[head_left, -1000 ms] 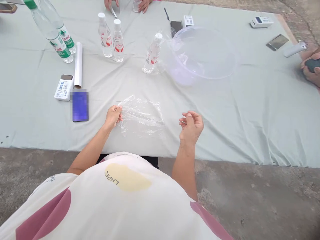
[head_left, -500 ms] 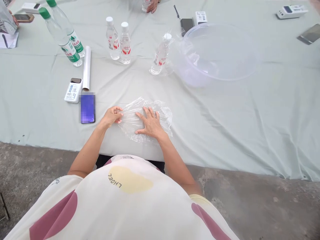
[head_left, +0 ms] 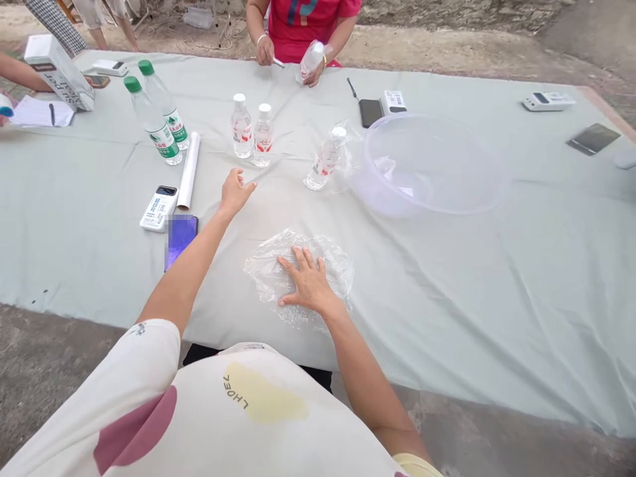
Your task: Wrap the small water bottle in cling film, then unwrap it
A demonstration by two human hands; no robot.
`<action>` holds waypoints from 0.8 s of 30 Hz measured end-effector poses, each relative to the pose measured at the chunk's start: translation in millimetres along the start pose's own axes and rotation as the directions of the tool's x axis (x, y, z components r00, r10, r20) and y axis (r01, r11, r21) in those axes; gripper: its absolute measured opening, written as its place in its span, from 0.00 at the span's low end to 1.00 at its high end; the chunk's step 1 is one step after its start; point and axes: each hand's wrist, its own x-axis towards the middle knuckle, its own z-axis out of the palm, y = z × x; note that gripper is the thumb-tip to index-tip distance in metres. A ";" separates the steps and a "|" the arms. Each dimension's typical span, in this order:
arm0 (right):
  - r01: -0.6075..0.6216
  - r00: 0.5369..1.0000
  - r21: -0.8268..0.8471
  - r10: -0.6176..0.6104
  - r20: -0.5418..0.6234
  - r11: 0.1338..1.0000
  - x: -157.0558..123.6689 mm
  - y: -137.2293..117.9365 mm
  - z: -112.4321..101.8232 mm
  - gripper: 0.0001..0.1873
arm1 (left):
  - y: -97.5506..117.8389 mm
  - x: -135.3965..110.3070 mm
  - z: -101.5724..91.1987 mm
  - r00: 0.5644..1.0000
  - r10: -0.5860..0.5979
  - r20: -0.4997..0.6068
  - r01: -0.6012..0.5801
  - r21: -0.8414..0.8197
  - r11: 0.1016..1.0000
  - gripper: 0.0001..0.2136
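A crumpled sheet of clear cling film [head_left: 298, 278] lies on the grey-green tablecloth [head_left: 472, 318]. My right hand [head_left: 308, 281] presses flat on it with the fingers spread. My left hand [head_left: 234, 192] is off the film, open and holding nothing, with the fingers reaching forward. Nearest to it are two small water bottles [head_left: 242, 126] [head_left: 263, 136] standing a little ahead, not touched. To its left lies a roll of cling film [head_left: 189, 171].
A large clear plastic bowl [head_left: 432, 165] sits at the right, beside a third small bottle [head_left: 326, 159]. Two green-capped bottles [head_left: 156, 112] stand at the left, near a white device [head_left: 159, 209] and a blurred phone [head_left: 181, 240]. A co-worker's hands [head_left: 313, 66] hold a bottle across the table.
My left hand has let go of the film and moved forward, away from it. My right hand stays on the film, now flatter and rounder. The view has tilted up.
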 end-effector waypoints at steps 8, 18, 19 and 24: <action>-0.005 1.000 -0.012 0.005 -0.012 1.000 1.2 1.2 4.8 0.60 | 55.3 92.5 73.9 0.943 -0.305 -0.134 0.304 -0.034 0.952 0.30; -0.018 0.999 -0.001 0.018 0.027 1.000 1.8 -2.8 -1.4 0.63 | 37.6 33.1 56.8 0.988 -0.150 -0.029 0.139 -0.235 0.962 0.10; -0.021 0.999 -0.003 0.021 0.037 1.000 2.3 -3.9 -2.5 0.63 | 35.8 14.8 46.3 0.991 -0.127 0.028 0.130 -0.282 0.951 0.10; -0.029 0.997 -0.033 0.031 0.064 0.999 7.4 -9.7 -3.5 0.64 | 46.9 -95.5 -3.2 0.848 0.074 0.525 0.283 -0.565 0.775 0.20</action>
